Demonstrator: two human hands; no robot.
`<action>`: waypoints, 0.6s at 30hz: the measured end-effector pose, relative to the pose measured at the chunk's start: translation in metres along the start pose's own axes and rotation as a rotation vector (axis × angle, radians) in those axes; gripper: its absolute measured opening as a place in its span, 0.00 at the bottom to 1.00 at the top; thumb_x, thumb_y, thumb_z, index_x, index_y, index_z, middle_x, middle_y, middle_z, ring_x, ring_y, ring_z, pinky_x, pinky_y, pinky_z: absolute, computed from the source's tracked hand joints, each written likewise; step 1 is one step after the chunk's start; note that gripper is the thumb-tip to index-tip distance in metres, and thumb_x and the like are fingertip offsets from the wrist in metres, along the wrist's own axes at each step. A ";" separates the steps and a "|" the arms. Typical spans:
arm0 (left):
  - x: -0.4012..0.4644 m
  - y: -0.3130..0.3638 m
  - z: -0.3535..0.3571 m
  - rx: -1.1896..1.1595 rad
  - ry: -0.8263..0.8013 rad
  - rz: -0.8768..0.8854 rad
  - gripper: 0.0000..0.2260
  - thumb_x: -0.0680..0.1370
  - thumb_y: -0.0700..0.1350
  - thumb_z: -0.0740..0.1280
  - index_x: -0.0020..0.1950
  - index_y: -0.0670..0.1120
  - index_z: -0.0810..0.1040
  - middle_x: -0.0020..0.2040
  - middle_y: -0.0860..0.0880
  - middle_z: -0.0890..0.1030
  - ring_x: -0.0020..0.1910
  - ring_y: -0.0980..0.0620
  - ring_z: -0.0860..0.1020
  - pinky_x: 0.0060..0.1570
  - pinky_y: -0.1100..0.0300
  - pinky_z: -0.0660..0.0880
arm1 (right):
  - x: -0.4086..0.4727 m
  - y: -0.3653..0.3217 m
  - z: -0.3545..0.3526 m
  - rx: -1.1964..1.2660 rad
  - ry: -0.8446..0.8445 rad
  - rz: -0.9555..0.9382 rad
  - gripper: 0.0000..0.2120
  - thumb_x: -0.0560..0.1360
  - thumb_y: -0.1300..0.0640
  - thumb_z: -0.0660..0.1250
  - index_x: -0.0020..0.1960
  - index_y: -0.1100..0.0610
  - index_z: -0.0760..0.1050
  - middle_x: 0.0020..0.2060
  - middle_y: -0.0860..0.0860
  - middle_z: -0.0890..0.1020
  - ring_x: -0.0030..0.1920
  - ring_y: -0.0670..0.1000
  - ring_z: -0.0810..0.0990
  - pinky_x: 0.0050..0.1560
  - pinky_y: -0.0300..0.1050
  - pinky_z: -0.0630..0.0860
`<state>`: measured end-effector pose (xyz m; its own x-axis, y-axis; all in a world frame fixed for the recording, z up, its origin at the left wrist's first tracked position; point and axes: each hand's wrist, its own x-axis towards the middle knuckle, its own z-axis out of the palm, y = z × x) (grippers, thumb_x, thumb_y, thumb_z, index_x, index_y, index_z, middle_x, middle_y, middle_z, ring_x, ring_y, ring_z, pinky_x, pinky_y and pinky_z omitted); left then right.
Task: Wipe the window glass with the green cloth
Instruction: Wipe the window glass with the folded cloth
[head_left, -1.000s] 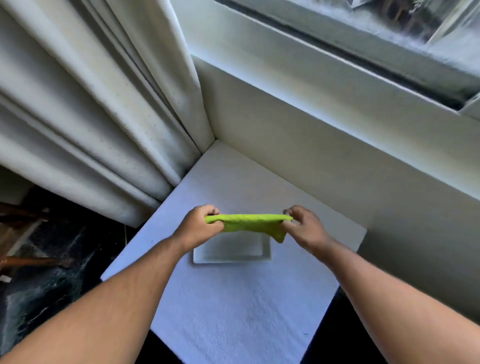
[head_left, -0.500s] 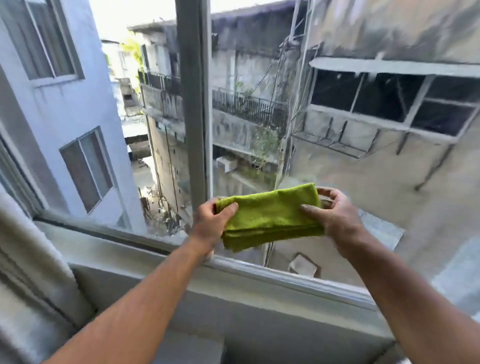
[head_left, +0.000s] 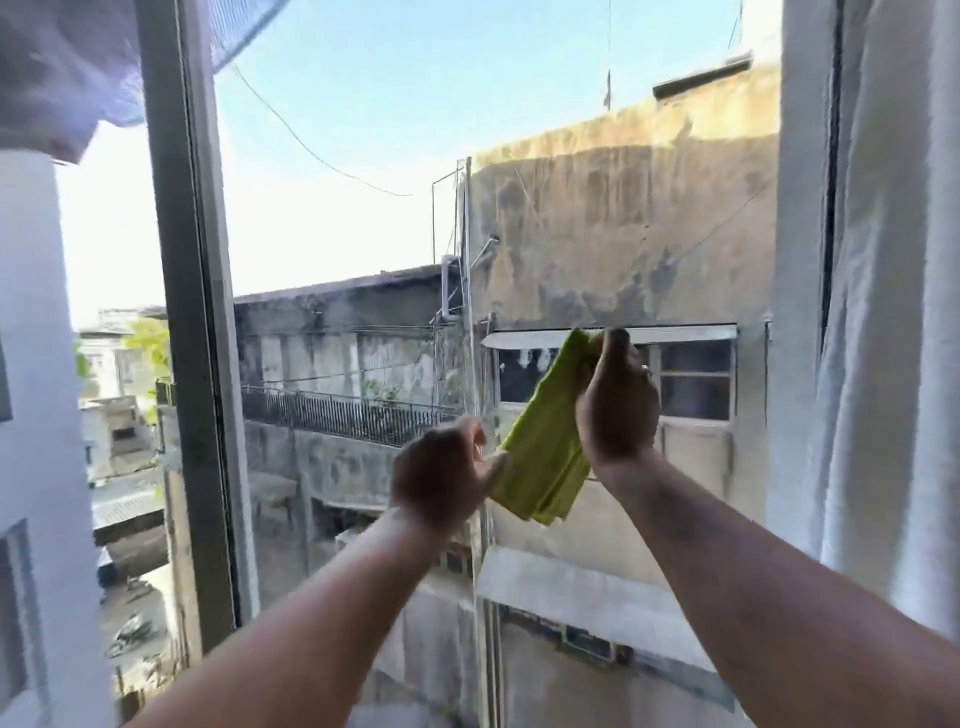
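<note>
The folded green cloth (head_left: 545, 441) hangs tilted in front of the window glass (head_left: 363, 234), its upper end higher to the right. My right hand (head_left: 618, 405) is shut on the cloth's upper end and covers part of it. My left hand (head_left: 441, 475) pinches the cloth's lower left corner. Both arms reach up from the bottom of the view. Whether the cloth touches the glass cannot be told.
A grey vertical window frame bar (head_left: 192, 338) stands at the left. A white curtain (head_left: 883, 312) hangs at the right edge, and another curtain fold (head_left: 62, 67) is at the upper left. Old buildings show through the glass.
The view has swung up from the sill to the upper glass. Both hands rose with the cloth, and the right hand lifted its end higher, tilting the cloth.
</note>
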<state>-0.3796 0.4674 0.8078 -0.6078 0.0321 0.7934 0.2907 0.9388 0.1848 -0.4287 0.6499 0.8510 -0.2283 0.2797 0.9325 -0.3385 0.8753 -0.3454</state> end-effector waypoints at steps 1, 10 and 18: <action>0.010 -0.006 -0.010 0.131 0.113 0.123 0.16 0.75 0.61 0.69 0.50 0.50 0.78 0.44 0.48 0.85 0.39 0.47 0.83 0.37 0.57 0.76 | -0.008 -0.004 0.004 0.016 -0.007 0.006 0.09 0.74 0.70 0.63 0.52 0.61 0.74 0.44 0.61 0.81 0.41 0.65 0.81 0.40 0.55 0.78; 0.118 -0.100 -0.056 0.506 0.188 0.314 0.34 0.79 0.69 0.43 0.81 0.55 0.56 0.83 0.41 0.52 0.81 0.36 0.48 0.76 0.28 0.48 | -0.038 0.019 0.044 -0.119 0.030 -0.337 0.25 0.80 0.55 0.59 0.74 0.66 0.66 0.71 0.65 0.71 0.67 0.65 0.72 0.69 0.60 0.67; 0.126 -0.118 -0.041 0.461 0.379 0.395 0.31 0.81 0.65 0.44 0.81 0.53 0.59 0.83 0.41 0.55 0.82 0.38 0.52 0.77 0.31 0.48 | 0.003 -0.007 0.056 -0.161 0.050 -0.360 0.29 0.80 0.51 0.54 0.78 0.64 0.59 0.77 0.64 0.60 0.78 0.63 0.58 0.76 0.63 0.58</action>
<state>-0.4597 0.3467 0.9094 -0.1992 0.3565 0.9128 0.0429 0.9338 -0.3553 -0.4784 0.6221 0.8503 -0.0753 -0.0412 0.9963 -0.2406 0.9704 0.0219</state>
